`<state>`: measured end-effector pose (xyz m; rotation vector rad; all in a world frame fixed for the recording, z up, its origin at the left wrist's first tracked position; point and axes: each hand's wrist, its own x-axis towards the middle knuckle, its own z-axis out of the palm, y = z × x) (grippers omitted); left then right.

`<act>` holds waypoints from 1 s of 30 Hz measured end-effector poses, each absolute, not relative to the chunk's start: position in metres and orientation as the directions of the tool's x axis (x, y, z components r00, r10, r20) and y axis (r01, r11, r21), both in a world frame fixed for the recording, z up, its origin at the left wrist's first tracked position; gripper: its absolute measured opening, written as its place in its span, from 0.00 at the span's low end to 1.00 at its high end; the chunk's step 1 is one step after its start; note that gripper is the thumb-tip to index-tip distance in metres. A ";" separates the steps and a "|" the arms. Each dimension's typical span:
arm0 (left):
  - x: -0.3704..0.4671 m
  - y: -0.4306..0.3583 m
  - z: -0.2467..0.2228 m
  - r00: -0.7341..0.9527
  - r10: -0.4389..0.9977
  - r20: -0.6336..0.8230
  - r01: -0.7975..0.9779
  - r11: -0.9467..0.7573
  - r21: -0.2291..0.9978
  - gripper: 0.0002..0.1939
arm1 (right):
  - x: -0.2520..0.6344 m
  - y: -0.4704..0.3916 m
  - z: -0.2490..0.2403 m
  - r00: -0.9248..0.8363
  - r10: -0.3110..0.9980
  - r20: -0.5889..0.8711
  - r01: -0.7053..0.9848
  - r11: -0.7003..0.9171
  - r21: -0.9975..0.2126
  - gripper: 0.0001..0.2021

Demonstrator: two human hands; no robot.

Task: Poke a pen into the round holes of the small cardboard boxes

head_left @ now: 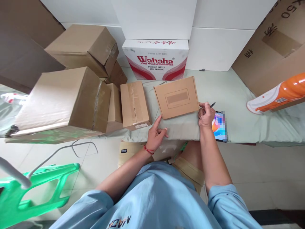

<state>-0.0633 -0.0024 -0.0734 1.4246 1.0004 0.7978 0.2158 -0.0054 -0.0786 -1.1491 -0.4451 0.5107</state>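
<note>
A flat brown cardboard box [176, 111] lies slightly turned on the cloth-covered table, with a printed rectangle on its top. My left hand [156, 135] is at its near left corner, index finger stretched out to the edge and the other fingers loosely bent, holding nothing. At the box's right edge is my right hand [206, 114], its fingers closed around a dark pen [213, 104] whose end sticks out to the right. Beside my right wrist lies a tablet or phone with a bright screen [218, 126], partly hidden by the wrist.
A taped small carton [134, 103] stands left of the flat box, with larger cartons [59, 98] beyond it. Behind is a white and red Wahaha water box [156, 60]. An orange bottle-like container [281, 93] leans at right. A green stool [40, 190] stands on the floor.
</note>
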 end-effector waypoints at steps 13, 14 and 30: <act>-0.071 -0.002 -0.072 0.401 0.916 0.005 -0.035 0.010 0.999 0.38 | 0.213 -0.015 -0.069 0.684 0.723 0.091 -0.158 0.269 -0.950 0.30; -0.072 -0.003 -0.068 0.397 0.917 0.030 -0.055 -0.010 0.998 0.37 | 0.213 -0.015 -0.069 0.673 0.734 0.092 -0.176 0.280 -0.944 0.29; -0.069 -0.016 -0.071 0.344 0.939 0.026 0.251 -0.119 0.961 0.44 | 0.208 -0.030 -0.057 0.365 0.927 0.091 -0.308 0.212 -0.928 0.26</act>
